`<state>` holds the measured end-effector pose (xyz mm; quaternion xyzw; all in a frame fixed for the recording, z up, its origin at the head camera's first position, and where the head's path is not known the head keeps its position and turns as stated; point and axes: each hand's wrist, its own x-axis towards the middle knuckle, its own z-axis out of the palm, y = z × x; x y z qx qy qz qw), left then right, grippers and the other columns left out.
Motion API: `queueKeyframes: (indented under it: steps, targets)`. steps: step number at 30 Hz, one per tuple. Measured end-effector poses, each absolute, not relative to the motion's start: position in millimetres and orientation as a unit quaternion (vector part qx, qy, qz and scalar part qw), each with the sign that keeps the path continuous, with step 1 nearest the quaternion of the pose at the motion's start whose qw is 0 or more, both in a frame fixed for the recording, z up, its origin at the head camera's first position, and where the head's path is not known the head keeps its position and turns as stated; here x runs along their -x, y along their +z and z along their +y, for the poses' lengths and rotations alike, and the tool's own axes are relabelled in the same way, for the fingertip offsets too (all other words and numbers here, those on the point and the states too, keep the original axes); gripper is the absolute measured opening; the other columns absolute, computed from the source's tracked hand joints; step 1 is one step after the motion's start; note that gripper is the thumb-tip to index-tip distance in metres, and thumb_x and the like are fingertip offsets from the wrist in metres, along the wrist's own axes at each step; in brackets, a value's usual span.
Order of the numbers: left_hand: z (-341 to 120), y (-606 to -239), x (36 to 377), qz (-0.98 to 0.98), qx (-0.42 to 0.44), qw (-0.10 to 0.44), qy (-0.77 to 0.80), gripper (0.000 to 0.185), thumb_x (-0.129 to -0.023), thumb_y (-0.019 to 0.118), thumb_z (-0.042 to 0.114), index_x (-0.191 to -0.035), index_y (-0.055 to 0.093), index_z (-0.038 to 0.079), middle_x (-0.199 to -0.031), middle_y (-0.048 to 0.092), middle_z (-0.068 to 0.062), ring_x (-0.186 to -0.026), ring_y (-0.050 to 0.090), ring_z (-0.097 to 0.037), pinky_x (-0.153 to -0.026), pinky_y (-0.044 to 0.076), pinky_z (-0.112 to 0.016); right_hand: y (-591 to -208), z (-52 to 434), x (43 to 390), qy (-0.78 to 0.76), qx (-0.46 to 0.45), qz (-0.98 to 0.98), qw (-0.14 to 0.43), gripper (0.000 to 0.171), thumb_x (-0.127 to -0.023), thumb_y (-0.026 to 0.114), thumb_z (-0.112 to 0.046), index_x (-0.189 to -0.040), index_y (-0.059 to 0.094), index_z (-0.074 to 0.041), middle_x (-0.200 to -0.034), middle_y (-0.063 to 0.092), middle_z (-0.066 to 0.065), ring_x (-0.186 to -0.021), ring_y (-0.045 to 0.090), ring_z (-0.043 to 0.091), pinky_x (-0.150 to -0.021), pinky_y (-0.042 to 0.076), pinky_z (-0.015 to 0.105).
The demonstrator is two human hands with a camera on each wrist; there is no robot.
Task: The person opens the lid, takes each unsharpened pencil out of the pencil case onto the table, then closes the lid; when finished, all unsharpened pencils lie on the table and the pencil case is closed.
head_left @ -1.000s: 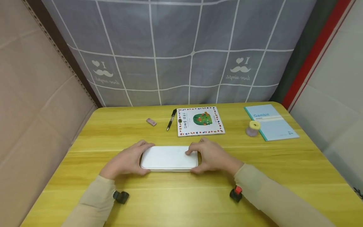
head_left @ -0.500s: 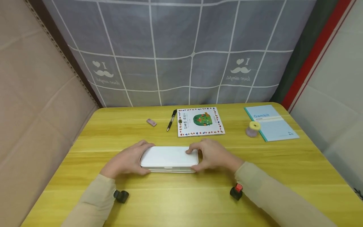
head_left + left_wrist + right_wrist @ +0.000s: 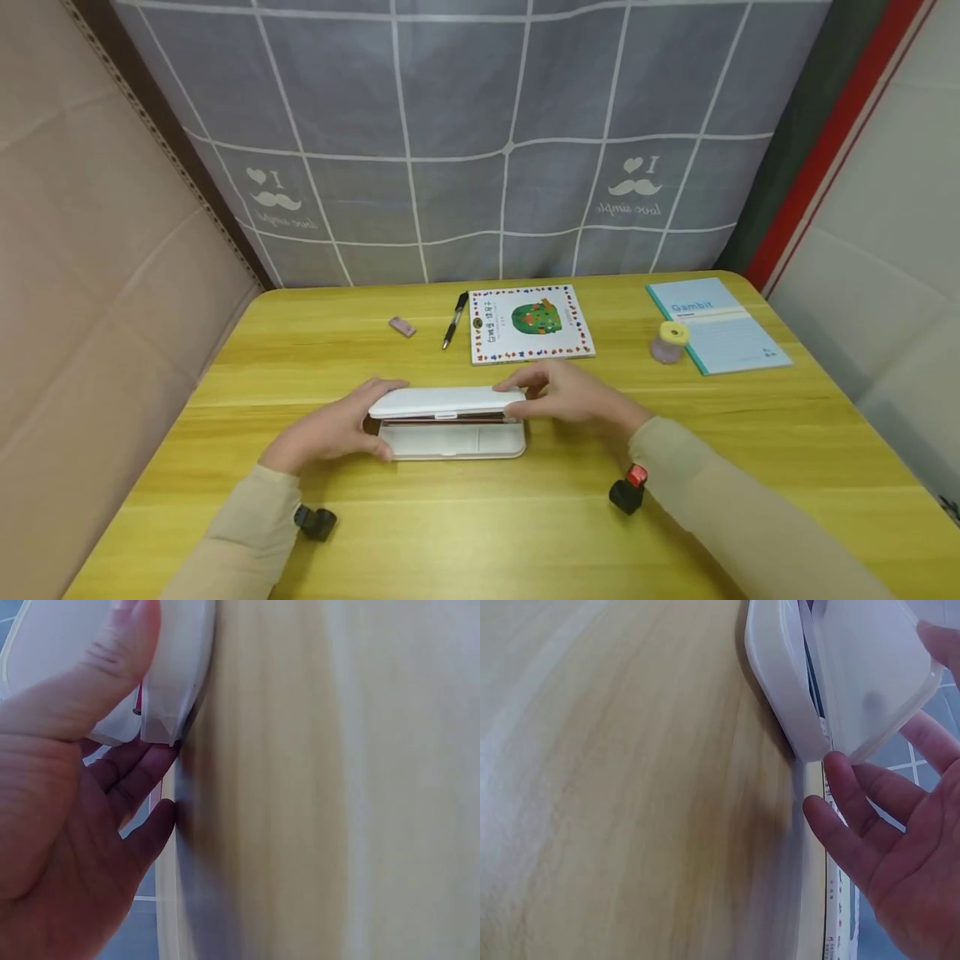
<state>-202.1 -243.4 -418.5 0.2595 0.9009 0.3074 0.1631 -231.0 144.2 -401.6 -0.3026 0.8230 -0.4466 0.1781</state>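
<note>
Beyond the hands on the yellow wooden table (image 3: 750,467) lie a pink eraser (image 3: 402,327), a black pen (image 3: 453,319) and a picture book (image 3: 529,322). Far off to their right, a tape roll (image 3: 668,341) touches a blue Gambit notebook (image 3: 716,324).

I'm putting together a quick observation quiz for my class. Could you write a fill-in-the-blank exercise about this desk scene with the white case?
1. The lid of the white case is partly ____.
2. The left hand and the right hand take the case at its two ____.
3. The black pen lies between the pink eraser and the ____ book.
4. The small yellow-topped spool stands beside the ____ notebook.

Missing words: raised; ends; picture; blue
</note>
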Motion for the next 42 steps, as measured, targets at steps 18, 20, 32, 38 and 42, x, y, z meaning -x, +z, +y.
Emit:
queueKeyframes:
  steps: [18,20,32,38,42]
  targets:
    - [-238,-422,194,0.894,-0.217,0.143,0.365,0.152,-0.075,0.094,0.029,-0.161,-0.031,0.021,-0.14,0.056,-0.014,-0.135,0.051,-0.033,-0.118,0.034,-0.055,-402,124,244,-0.547,0.02,0.81,0.209,0.068,-0.108,0.04,-0.06,-0.134,0.064,-0.001,-0.116,0.073,0.016,-0.081,0.07,0.022,-0.066,0.056,0.032]
    - [-238,-422,193,0.895,-0.218,0.139,0.363,0.151,-0.076,0.093,0.03,-0.16,-0.032,0.022,-0.141,0.057,-0.013,-0.136,0.051,-0.033,-0.118,0.033,-0.055,-406,126,247,-0.542,0.017,0.816,0.2,0.062,-0.11,0.041,-0.055,-0.135,0.064,-0.002,-0.111,0.073,0.014,-0.078,0.068,0.021,-0.062,0.053,0.03]
    - [-236,-420,195,0.896,-0.238,0.152,0.342,0.144,-0.078,0.092,0.028,-0.164,-0.022,0.011,-0.141,0.058,-0.008,-0.139,0.049,-0.027,-0.12,0.029,-0.054,-425,133,250,-0.505,0.008,0.84,0.198,0.033,-0.107,0.06,-0.035,-0.122,0.074,-0.009,-0.068,0.068,0.009,-0.047,0.043,0.014,-0.046,0.035,0.025]
    - [-234,-416,196,0.9,-0.229,0.164,0.333,0.14,-0.077,0.092,0.03,-0.163,-0.015,0.0,-0.142,0.057,-0.01,-0.14,0.047,-0.031,-0.122,0.024,-0.057,-429,131,249,-0.512,0.012,0.852,0.11,0.022,-0.101,0.07,-0.027,-0.108,0.075,-0.007,-0.076,0.07,0.007,-0.055,0.051,0.012,-0.05,0.041,0.024]
    - [-232,-412,198,0.908,-0.22,0.17,0.314,0.141,-0.075,0.092,0.036,-0.163,-0.012,-0.002,-0.142,0.057,-0.012,-0.143,0.041,-0.035,-0.122,0.021,-0.06,-428,130,242,-0.465,0.124,0.876,-0.034,0.009,-0.094,0.08,-0.017,-0.097,0.076,-0.01,-0.089,0.071,0.001,-0.067,0.056,0.013,-0.062,0.046,0.027]
